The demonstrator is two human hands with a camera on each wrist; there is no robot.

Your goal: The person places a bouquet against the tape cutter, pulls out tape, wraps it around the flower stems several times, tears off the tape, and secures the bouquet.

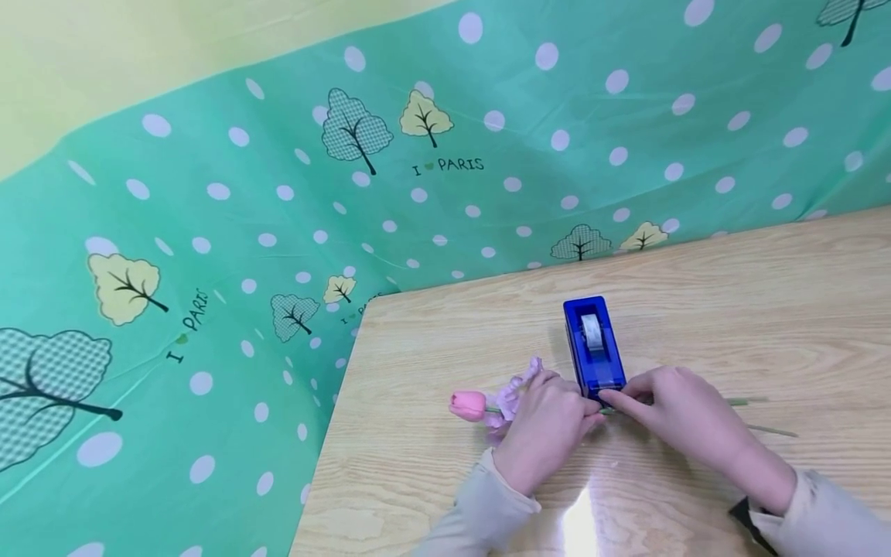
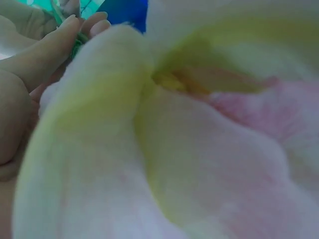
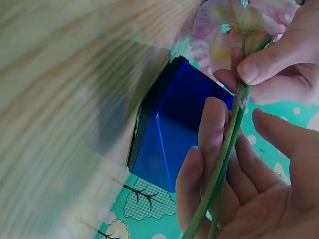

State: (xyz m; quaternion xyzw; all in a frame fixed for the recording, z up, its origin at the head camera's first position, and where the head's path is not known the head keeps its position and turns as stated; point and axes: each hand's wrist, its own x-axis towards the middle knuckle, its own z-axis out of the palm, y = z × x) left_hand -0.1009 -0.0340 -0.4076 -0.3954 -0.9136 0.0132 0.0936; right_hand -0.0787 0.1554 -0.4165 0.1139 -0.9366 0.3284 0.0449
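My left hand [image 1: 550, 425] pinches flower stems between thumb and fingers, just below the blossoms. A pink tulip [image 1: 468, 405] and a frilly lilac flower [image 1: 511, 396] stick out to its left; pale petals [image 2: 199, 149] fill most of the left wrist view. Green stems [image 3: 215, 181] run across the fingers of my right hand [image 1: 678, 410], whose thumb stands apart from them in the right wrist view. A shiny patch [image 3: 242, 94], like clear tape, shows on the stems beside the left thumb. Right behind both hands stands a blue tape dispenser [image 1: 572, 340] with a tape roll [image 1: 592, 331].
The wood-grain table [image 1: 418, 348] extends to both sides of the hands. A green dotted cloth [image 1: 501, 147] with printed trees hangs along its back and left edges. Stem ends [image 1: 738, 401] point right, past the right hand. Something black [image 1: 748, 520] shows at the right cuff.
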